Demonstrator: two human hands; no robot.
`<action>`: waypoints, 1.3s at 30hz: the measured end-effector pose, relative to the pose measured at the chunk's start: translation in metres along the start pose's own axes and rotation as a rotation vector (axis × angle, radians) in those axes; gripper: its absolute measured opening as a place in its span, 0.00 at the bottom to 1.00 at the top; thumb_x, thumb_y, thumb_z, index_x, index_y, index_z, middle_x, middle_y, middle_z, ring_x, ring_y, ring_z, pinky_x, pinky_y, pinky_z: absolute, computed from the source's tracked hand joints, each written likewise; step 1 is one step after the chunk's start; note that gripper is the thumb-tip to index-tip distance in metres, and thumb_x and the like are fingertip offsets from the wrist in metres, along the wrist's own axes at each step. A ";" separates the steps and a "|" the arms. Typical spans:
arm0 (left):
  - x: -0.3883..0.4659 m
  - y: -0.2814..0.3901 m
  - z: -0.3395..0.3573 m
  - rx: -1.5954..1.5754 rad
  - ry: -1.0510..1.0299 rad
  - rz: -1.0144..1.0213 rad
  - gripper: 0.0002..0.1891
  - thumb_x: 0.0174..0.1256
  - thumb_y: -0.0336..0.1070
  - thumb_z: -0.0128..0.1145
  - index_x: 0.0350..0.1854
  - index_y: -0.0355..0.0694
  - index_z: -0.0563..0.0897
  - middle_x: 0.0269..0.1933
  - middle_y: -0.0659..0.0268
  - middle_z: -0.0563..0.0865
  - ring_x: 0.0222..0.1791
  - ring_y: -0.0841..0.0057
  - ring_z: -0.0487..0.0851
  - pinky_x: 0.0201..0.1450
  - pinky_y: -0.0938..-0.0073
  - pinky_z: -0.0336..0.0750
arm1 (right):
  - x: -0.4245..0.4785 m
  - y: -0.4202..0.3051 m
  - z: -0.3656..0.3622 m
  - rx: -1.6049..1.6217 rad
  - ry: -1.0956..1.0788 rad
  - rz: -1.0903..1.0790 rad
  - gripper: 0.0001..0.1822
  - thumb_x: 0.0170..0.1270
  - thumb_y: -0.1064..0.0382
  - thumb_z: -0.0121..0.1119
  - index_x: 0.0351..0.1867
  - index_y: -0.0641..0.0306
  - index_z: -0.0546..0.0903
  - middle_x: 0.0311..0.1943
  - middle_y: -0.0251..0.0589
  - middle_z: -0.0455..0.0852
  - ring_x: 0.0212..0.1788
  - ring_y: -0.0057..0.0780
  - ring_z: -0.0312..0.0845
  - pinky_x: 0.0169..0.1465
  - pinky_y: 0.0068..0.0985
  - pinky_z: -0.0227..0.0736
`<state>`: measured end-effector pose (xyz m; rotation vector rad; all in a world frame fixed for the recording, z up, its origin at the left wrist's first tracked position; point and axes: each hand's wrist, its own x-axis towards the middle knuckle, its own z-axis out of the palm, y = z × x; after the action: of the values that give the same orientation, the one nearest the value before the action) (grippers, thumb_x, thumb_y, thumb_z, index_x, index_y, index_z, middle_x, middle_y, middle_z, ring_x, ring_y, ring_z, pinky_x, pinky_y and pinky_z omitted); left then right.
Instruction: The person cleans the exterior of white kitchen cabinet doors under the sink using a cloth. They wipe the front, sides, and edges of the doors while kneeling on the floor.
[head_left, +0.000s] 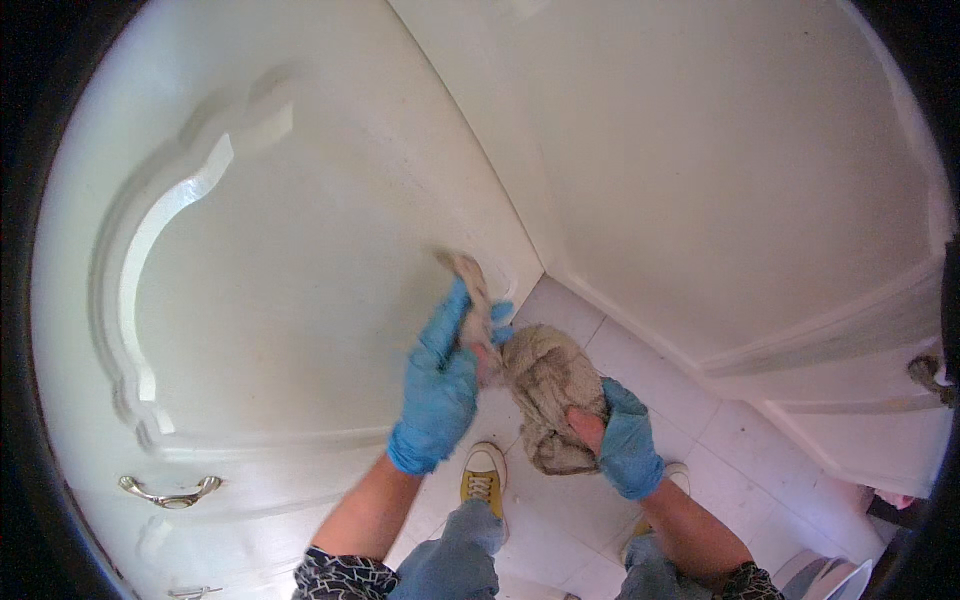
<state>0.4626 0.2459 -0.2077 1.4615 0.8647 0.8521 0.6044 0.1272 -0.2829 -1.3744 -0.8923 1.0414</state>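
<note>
My left hand (439, 382), in a blue disposable glove, grips one part of a beige, stained cloth (555, 382) near the lower edge of a white cabinet door (300, 300). Its fingers are partly hidden behind the cloth. On the right, my right hand (626, 439), also gloved in blue, is closed on the bulkier, bunched part of the same cloth. Something pink shows against the cloth by each hand; what it is cannot be told. Motion blurs the cloth's upper end.
A second white cabinet door (720, 187) meets the first at a corner. Metal pull handles (171, 493) sit at the left and far right. Below are pale floor tiles (600, 517), a yellow sneaker (484, 480) on my foot, and a whitish object (825, 577) at bottom right.
</note>
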 end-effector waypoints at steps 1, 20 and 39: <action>-0.013 -0.024 -0.007 0.183 -0.030 0.004 0.31 0.58 0.21 0.43 0.67 0.38 0.57 0.63 0.54 0.67 0.62 0.65 0.67 0.64 0.71 0.59 | -0.001 0.001 -0.005 -0.153 0.010 -0.048 0.17 0.54 0.57 0.64 0.39 0.67 0.78 0.30 0.48 0.81 0.32 0.35 0.77 0.39 0.27 0.72; -0.043 0.026 -0.002 0.911 -0.352 0.157 0.21 0.50 0.43 0.64 0.48 0.44 0.81 0.35 0.59 0.80 0.35 0.63 0.78 0.40 0.70 0.72 | -0.020 -0.026 -0.041 -0.414 -0.155 -0.225 0.28 0.44 0.67 0.69 0.49 0.65 0.71 0.36 0.42 0.75 0.33 0.29 0.72 0.39 0.26 0.69; -0.079 0.221 -0.011 0.618 -0.067 0.523 0.10 0.58 0.40 0.60 0.26 0.38 0.81 0.25 0.64 0.77 0.28 0.74 0.76 0.33 0.72 0.71 | -0.070 -0.239 -0.046 -0.727 -0.697 -0.137 0.25 0.56 0.48 0.62 0.48 0.66 0.76 0.35 0.45 0.82 0.38 0.24 0.73 0.46 0.23 0.70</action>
<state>0.4250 0.1706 0.0120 2.3112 0.7327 0.9492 0.6389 0.0637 -0.0397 -1.5000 -1.9988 1.1576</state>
